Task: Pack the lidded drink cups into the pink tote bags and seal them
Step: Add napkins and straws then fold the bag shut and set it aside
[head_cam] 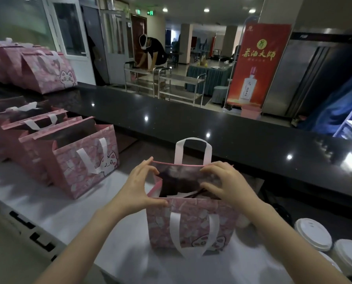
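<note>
While hands [139, 186] [226, 184] pinch tote bag [193, 214] | lidded cups [313, 234] R | open bags [85, 160] L

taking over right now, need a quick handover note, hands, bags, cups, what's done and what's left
Left grip: fingers on far rim, thumb on near rim of the centre tote bag, mouth open.
Right grip: pinches the same mouth from the right.
Lidded cups: white lids showing, lower right.
Open bags in a row at left; closed bags on the black counter, far left.
Done: closed bags look finished.
To do: seal this bag (contents too dark to tell), then fill and seal the rest.
</note>
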Available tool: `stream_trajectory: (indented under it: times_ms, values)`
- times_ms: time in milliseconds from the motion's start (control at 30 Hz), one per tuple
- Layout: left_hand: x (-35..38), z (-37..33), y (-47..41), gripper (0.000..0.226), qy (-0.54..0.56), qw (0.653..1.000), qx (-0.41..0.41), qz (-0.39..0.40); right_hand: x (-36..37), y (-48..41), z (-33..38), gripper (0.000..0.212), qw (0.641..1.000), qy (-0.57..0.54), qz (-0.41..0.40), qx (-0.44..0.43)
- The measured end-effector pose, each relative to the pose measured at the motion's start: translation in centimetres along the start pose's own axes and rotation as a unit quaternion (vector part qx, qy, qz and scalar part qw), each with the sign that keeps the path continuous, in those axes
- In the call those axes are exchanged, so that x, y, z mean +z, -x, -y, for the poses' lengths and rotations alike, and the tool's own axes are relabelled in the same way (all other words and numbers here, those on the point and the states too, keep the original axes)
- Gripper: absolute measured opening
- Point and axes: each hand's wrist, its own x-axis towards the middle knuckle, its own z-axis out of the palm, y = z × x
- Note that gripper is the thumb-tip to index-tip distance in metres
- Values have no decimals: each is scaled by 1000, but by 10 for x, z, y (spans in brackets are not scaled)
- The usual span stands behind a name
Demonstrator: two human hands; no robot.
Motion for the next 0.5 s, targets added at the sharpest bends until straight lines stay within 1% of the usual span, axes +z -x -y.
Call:
stream_trajectory:
  times_ms: [67, 133, 200, 233, 300, 433, 500]
  values:
    - [1, 4, -9, 86, 7, 1000, 10, -25, -13, 0, -8, 62, 999, -3, 39, 13]
    - [0, 9, -20, 96, 25, 999, 25, -34, -23, -3, -16, 91, 992, 15, 116, 51]
    - [-3, 13, -33, 103, 35, 998, 44, -30, -26, -7, -23, 114, 974, 65, 199, 85]
    - [-5, 16, -40, 103, 32, 998, 54, -25, -26, -9, -25, 120, 965, 92, 226, 95]
    - [-7, 20, -55, 98, 25, 997, 67, -11, -21, -13, -28, 123, 957, 128, 235, 110]
    - [-10, 30, -84, 83, 23, 996, 91, 6, -10, -25, -30, 109, 963, 158, 166, 141]
    - [-10, 32, -97, 74, 36, 994, 102, 18, -6, -31, -30, 105, 962, 159, 155, 161]
